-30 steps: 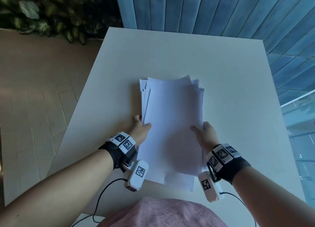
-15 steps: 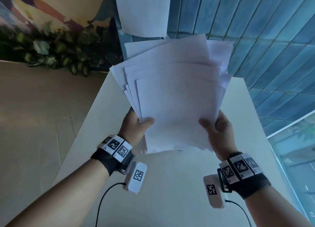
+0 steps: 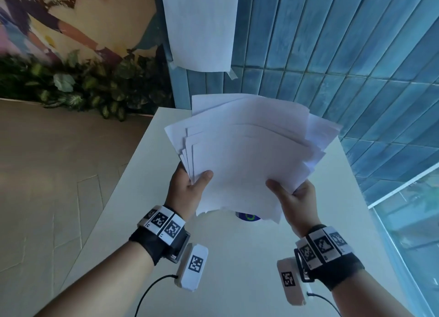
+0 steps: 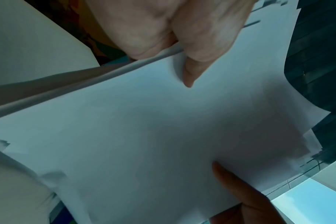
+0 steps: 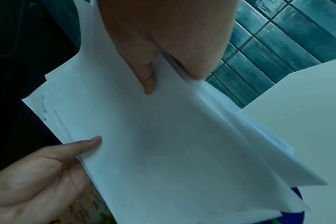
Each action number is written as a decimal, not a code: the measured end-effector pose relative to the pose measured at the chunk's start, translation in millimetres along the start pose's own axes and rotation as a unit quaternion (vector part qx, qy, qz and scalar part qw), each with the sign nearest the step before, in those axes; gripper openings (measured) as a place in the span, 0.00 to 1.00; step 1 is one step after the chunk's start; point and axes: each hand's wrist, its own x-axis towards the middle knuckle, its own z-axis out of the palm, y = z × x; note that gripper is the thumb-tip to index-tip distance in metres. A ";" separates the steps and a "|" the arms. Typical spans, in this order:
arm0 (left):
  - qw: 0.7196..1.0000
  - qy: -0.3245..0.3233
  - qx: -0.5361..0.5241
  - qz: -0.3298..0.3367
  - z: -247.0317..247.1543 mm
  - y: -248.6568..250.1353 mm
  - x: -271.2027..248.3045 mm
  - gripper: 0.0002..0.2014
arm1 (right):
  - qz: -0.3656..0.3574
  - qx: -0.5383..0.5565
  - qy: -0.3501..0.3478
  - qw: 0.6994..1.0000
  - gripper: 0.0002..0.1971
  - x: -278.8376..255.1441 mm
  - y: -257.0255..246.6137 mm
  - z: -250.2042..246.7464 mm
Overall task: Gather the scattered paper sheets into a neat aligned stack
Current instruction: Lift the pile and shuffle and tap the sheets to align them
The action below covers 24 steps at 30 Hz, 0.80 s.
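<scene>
Both hands hold a loose bundle of white paper sheets (image 3: pixel 249 155) upright above the white table (image 3: pixel 232 264). The sheets are fanned, their top corners and left edges staggered. My left hand (image 3: pixel 190 186) pinches the bundle's left edge, thumb on the front sheet and fingers behind. My right hand (image 3: pixel 292 195) pinches the lower right edge the same way. The left wrist view shows the left thumb (image 4: pixel 199 50) pressed on the paper (image 4: pixel 144 128). The right wrist view shows the right thumb (image 5: pixel 146 75) on the sheets (image 5: pixel 153 144), and the left hand (image 5: pixel 38 174) at the other edge.
A small blue round object (image 3: pixel 247 216) lies on the table under the bundle's lower edge. One white sheet (image 3: pixel 199 24) is taped to the blue tiled wall (image 3: pixel 344 55) behind. Green plants (image 3: pixel 83 88) line the floor at the left. A glass pane (image 3: pixel 408 221) is at the right.
The bundle was lying flat on the table a second ago. Both hands lifted it off the table and tipped it upright; it now sits slightly lower in the head view than half a second ago.
</scene>
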 end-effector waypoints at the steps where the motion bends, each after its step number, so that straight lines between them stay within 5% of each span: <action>1: 1.000 0.003 0.001 0.006 -0.3 -0.2 0.2 0.18 | -0.002 0.003 0.001 1.000 0.04 0.4 -0.4 -0.3; 8: 0.998 0.043 0.002 0.052 -6.4 6.7 4.1 0.31 | -0.023 -0.042 -0.032 0.998 0.25 10.0 -3.1 -3.3; 11: 0.998 0.063 0.005 0.029 -0.6 3.4 4.5 0.22 | -0.024 -0.074 -0.025 0.997 0.11 13.9 -4.1 1.3; 13: 0.997 0.071 0.000 0.018 3.1 3.0 5.3 0.18 | -0.023 -0.063 -0.002 0.998 0.11 16.1 -6.3 5.3; 16: 0.996 0.073 -0.034 0.039 1.4 12.4 8.1 0.22 | -0.029 -0.011 0.021 0.999 0.07 18.0 -9.0 5.7; 20: 0.994 0.043 -0.056 0.081 -3.6 19.0 13.7 0.36 | -0.044 0.026 0.008 0.999 0.23 17.5 -14.2 5.7; 24: 0.997 0.034 -0.038 0.052 -2.1 11.7 12.5 0.32 | -0.023 0.043 0.015 0.999 0.32 15.8 -3.6 8.3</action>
